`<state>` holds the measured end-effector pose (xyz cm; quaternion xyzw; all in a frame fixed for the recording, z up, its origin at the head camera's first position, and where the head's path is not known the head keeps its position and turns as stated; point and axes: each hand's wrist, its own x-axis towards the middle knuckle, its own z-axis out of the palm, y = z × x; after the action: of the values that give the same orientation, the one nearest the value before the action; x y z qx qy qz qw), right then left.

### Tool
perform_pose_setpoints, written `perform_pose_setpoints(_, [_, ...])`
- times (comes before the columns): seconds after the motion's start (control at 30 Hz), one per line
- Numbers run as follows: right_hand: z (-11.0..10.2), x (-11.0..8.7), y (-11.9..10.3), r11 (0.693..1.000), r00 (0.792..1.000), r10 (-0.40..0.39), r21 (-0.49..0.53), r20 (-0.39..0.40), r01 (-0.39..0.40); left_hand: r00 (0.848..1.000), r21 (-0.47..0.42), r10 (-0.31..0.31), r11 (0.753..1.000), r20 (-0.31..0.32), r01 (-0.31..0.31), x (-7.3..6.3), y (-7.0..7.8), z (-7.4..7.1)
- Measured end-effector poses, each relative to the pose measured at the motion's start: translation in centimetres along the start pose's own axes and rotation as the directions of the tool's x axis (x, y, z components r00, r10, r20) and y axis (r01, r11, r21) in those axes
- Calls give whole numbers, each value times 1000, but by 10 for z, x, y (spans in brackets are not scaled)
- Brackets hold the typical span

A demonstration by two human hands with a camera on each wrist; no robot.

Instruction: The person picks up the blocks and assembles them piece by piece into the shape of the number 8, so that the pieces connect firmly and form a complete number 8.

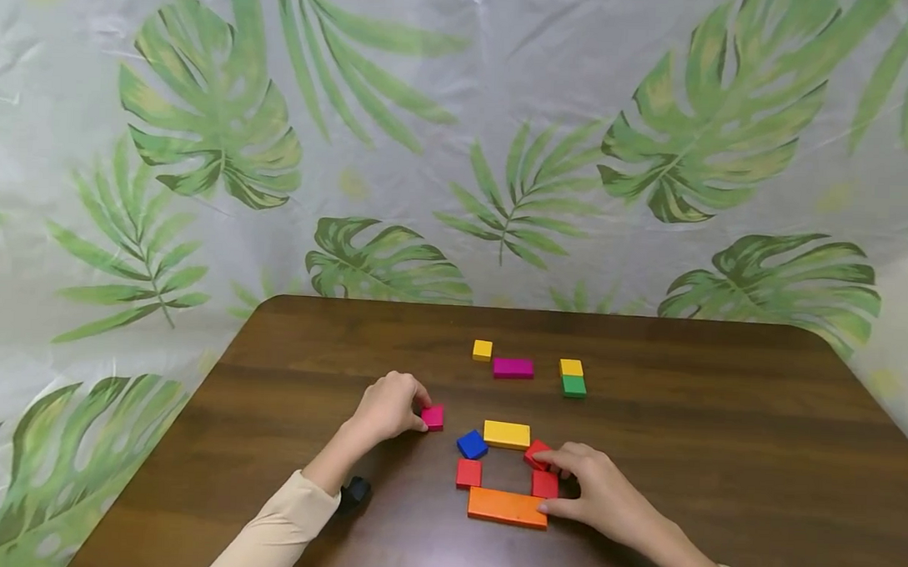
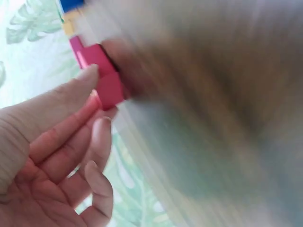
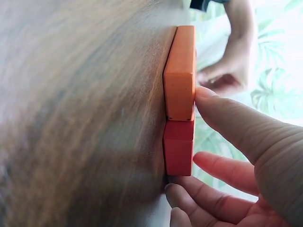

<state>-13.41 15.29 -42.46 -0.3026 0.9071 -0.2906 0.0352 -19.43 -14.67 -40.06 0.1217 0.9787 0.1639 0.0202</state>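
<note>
My left hand [image 1: 392, 405] pinches a pink block [image 1: 434, 418] between thumb and fingers at the tabletop; its fingers hide part of the block. Across the table, my right hand [image 1: 597, 491] touches blocks with spread fingers. Its thumb rests on the end of a long orange block [image 1: 506, 507], while its fingertips reach a turned red block [image 1: 536, 455]. Between these lies a second red block [image 1: 544, 484]. A third red block [image 1: 469, 473] sits behind the orange block's left end. Beyond it are a tilted blue block [image 1: 472, 444] and a long yellow block [image 1: 506, 435].
Farther back lie a small yellow block [image 1: 482, 350], a purple block [image 1: 514, 368], and another yellow block [image 1: 571, 368] touching a green one [image 1: 574, 386]. The brown wooden table [image 1: 309, 337] ends at a leaf-printed curtain [image 1: 520, 111].
</note>
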Motion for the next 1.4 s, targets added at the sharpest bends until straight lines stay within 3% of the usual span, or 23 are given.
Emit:
perform_pose_setpoints(0.2, [0, 0, 3, 1000, 1000, 3, -12, -17, -3, 998, 22, 58, 998, -15, -58, -26, 4, -1])
perform_pose_setpoints(0.37, [2, -1, 4, 1000, 1000, 0, 2, 14, 0, 997, -37, 67, 997, 39, -66, -47, 3, 0])
perform_pose_setpoints(0.5, [0, 1, 3, 1000, 1000, 7, -19, 3, -7, 993, -93, 93, 992, 79, -85, -57, 5, -3])
perform_pose_setpoints(0.73, [2, 0, 2, 1000, 1000, 7, -3, 7, -7, 972, -172, 177, 973, 152, -151, -75, 12, -1])
perform_pose_setpoints(0.87, [8, -3, 1, 999, 1000, -12, 31, 25, 11, 960, -171, 196, 972, 199, -163, -86, 17, 5])
perform_pose_setpoints(1.13, [7, -1, 0, 1000, 1000, -16, 23, 26, 16, 951, -165, 256, 960, 175, -228, -94, 31, 13])
perform_pose_setpoints(1.4, [-1, 1, 0, 1000, 1000, 15, -24, -2, -15, 944, -100, 291, 955, 157, -278, -86, 43, 15])
